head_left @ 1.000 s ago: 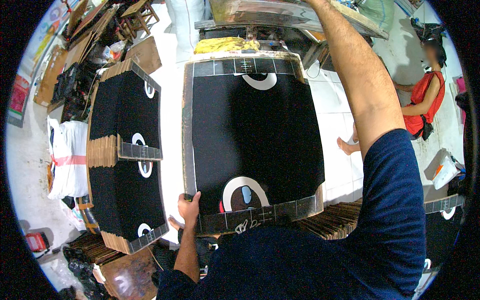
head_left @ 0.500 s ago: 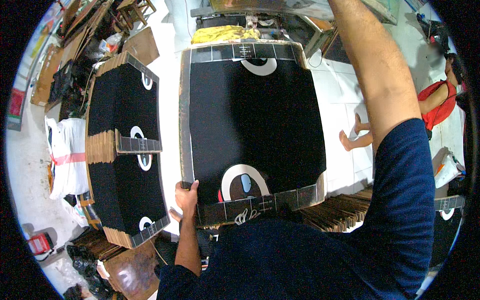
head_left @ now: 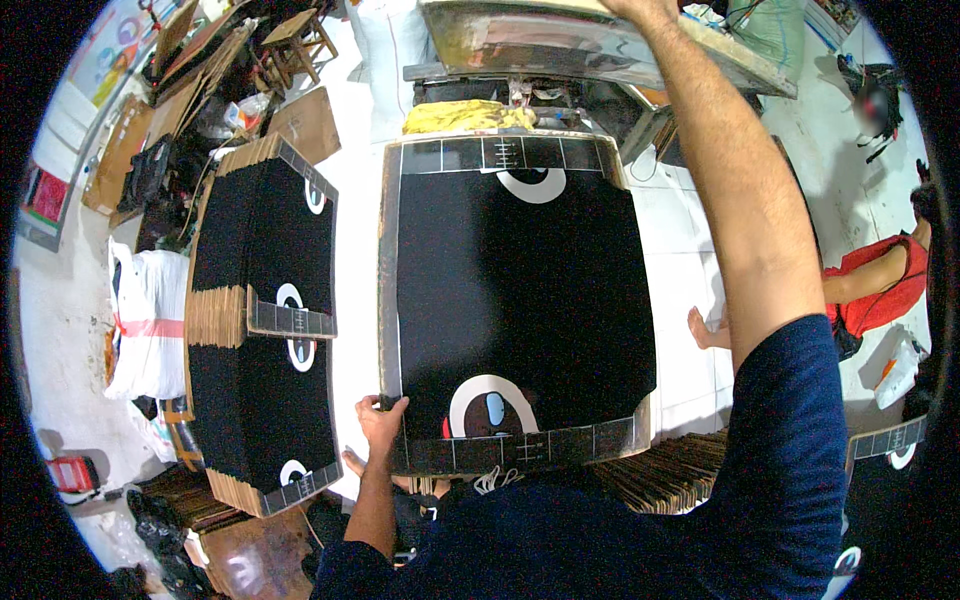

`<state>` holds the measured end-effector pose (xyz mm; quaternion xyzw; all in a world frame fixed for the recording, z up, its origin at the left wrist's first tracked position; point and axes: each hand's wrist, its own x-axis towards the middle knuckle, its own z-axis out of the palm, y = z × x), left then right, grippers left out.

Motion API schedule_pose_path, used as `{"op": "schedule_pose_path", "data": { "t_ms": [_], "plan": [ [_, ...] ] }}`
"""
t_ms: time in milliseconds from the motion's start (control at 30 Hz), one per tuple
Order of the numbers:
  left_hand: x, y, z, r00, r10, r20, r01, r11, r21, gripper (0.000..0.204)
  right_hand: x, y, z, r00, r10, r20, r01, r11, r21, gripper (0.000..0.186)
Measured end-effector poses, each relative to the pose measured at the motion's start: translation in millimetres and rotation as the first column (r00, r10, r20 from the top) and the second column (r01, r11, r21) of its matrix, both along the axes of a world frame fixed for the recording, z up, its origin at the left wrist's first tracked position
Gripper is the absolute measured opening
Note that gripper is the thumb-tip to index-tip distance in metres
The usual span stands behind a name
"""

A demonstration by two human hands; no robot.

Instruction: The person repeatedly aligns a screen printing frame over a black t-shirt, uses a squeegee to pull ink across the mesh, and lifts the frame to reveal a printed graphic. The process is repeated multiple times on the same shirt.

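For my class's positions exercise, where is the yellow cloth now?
In the head view, the yellow cloth lies near top centre, just beyond the far edge of the large black board.

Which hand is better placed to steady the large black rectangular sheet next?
Probably the left hand: it is by the near left corner of the black sheet; the right hand is at the far tilted grey panel.

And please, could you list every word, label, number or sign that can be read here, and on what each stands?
No text is readable.
Gridded strips on the large black panel: white marks, too small to read.
Dark strip across the left black stack: marks too small.
Red sheet, far left: too blurred to tell.
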<state>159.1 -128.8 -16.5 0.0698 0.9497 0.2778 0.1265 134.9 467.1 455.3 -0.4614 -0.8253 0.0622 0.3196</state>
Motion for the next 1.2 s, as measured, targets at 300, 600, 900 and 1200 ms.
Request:
{"op": "schedule_pose_path", "data": {
  "t_ms": [300,600,900,1200],
  "plan": [
    [-34,234,167,0.937,-0.334,0.1,0.052,0.417,0.907,0.077,67,-49,-139,0.993,0.114,-0.008,-0.113,0.99,0.08,0.038],
    [-3,293,111,0.361,-0.074,0.929,-0.898,0.242,0.368,0.078,124,-86,-375,0.943,0.333,0.009,-0.326,0.928,-0.18,0.039],
    [-7,249,18,0.798,-0.444,-0.407,0.471,0.881,-0.038,0.119,-47,119,-412,0.875,0.33,0.355,-0.42,0.881,0.216,0.103],
    [-8,252,10,0.777,-0.476,-0.411,0.501,0.864,-0.052,0.122,-47,119,-379,0.725,0.475,0.499,-0.476,0.869,-0.135,0.05]
  ]
}}
